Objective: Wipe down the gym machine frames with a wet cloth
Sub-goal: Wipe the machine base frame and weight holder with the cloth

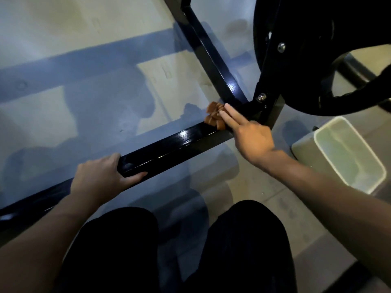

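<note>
My knees (169, 250), in black trousers, are closest to me and the lower edge of the view cuts them off. My two bare forearms go out from the sides, also cut at the edges.

My left hand (101, 176) grips the low black frame bar (169, 144): the thumb lies along the near side and the fingers go over the top, so I cannot see their tips. My right hand (249, 136) has straight fingers spread a little, and they press a small orange-brown cloth (214, 118) on the same bar, just beside the corner where a second bar (211, 58) meets it. The hand hides part of the cloth.

At the top right, dark round machine parts (317, 60) are hard to make out and run out of view; two metal bolts show there.

The floor (84, 102) is smooth, pale with blue bands and soft shadows. The bars are square tube, painted glossy black, and shine. Near my right arm stands a pale rectangular plastic bin (317, 132), tilted in the view; its inside is hard to read.
</note>
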The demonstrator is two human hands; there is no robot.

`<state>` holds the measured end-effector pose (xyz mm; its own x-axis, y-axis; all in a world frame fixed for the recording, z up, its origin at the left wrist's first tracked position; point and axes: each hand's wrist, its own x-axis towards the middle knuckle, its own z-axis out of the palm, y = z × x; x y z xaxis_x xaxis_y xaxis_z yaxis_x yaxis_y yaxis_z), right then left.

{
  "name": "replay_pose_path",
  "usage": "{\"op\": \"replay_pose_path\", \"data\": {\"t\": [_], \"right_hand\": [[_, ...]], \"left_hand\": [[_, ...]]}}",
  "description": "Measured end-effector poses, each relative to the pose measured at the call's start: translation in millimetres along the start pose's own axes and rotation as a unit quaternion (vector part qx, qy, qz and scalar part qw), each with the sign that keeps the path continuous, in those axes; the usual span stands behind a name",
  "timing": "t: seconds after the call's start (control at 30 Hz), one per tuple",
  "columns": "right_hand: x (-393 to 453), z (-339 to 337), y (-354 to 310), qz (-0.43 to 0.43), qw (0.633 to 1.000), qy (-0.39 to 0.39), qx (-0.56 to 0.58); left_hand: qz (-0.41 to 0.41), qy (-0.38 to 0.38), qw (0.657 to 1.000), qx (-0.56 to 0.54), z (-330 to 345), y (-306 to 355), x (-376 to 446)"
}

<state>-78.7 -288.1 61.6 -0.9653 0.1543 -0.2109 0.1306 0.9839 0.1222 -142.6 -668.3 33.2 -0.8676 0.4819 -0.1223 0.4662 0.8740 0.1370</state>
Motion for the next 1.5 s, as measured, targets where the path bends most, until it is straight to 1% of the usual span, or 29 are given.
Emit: {"op": "replay_pose_path", "data": {"t": [0.07,0.13,0.2,0.27,0.33,0.4,0.47,0.5,0.53,0.57,0.6,0.67,0.7,0.73,0.77,0.83,0.9,0.97,1.07,1.13,1.2,1.23,1.3,1.33,1.4,1.5], "right_hand": [[18,-16,35,0.058,0.998,-0.016,-0.016],[19,-25,47,0.109,0.993,-0.032,-0.018],[10,-18,25,0.15,0.988,-0.015,0.026],[-3,-10,-10,0.165,0.982,0.011,0.09],[-13,0,-44,0.13,0.981,0.04,0.135],[-19,5,-75,0.061,0.986,0.05,0.148],[-22,9,-96,-0.008,0.99,0.047,0.136],[-24,10,-94,-0.033,0.991,0.051,0.117],[-23,11,-86,-0.036,0.993,0.061,0.095],[-23,12,-75,-0.007,0.994,0.074,0.083],[-19,10,-61,0.053,0.992,0.078,0.084],[-15,-4,-48,0.181,0.975,0.064,0.114],[-13,-8,-50,0.217,0.966,0.067,0.125],[-12,-14,-62,0.234,0.961,0.071,0.133],[-15,-20,-79,0.236,0.957,0.074,0.152],[-25,-25,-126,0.191,0.96,0.075,0.188],[-34,-22,-173,0.138,0.965,0.069,0.212],[-40,-23,-206,0.118,0.966,0.064,0.22],[-41,-27,-208,0.107,0.967,0.04,0.228],[-41,-41,-193,0.098,0.95,0.026,0.294],[-43,-51,-191,0.114,0.934,0.016,0.338],[-42,-52,-197,0.133,0.938,0.012,0.321],[-40,-51,-214,0.178,0.952,0.013,0.249],[-41,-49,-225,0.188,0.954,0.019,0.231],[-46,-42,-248,0.188,0.949,0.032,0.25],[-57,-47,-287,0.151,0.948,0.042,0.278]], "left_hand": [[0.003,0.01,1.0,0.005,1,-1,1],[0.006,0.006,1.0,0.002,5,-3,2],[0.003,-0.001,1.0,0.002,7,-4,1],[0.009,0.012,1.0,0.001,9,-4,0],[0.01,0.004,1.0,-0.022,8,-5,1],[-0.022,-0.061,0.998,-0.027,3,-4,5],[-0.025,-0.108,0.994,-0.013,-2,-3,6],[-0.02,-0.123,0.992,-0.014,-2,-1,6],[-0.014,-0.129,0.992,-0.01,-4,-1,7],[-0.009,-0.126,0.992,-0.006,-5,-3,8],[-0.004,-0.114,0.994,-0.001,-4,-4,10],[-0.007,-0.097,0.995,-0.005,-3,-6,9],[-0.007,-0.083,0.996,-0.007,-2,-6,7],[-0.007,-0.071,0.997,-0.01,-1,-7,6],[-0.006,-0.061,0.998,-0.019,2,-7,5],[-0.008,-0.061,0.997,-0.037,3,-8,4],[-0.018,-0.07,0.997,-0.024,6,-6,8],[-0.008,-0.065,0.998,0.004,4,-8,7],[0.049,-0.049,0.997,0.045,-3,-20,2],[0.073,-0.045,0.995,0.057,-7,-40,-8],[0.063,-0.021,0.998,-0.004,-14,-67,-30],[0.046,-0.01,0.998,-0.03,-21,-83,-44],[0.018,-0.013,1.0,0.003,-26,-110,-67],[0.001,-0.01,1.0,0.019,-26,-124,-79],[-0.033,-0.003,0.999,0.032,-28,-145,-102],[-0.059,0.003,0.998,0.015,-16,-173,-122]]}}
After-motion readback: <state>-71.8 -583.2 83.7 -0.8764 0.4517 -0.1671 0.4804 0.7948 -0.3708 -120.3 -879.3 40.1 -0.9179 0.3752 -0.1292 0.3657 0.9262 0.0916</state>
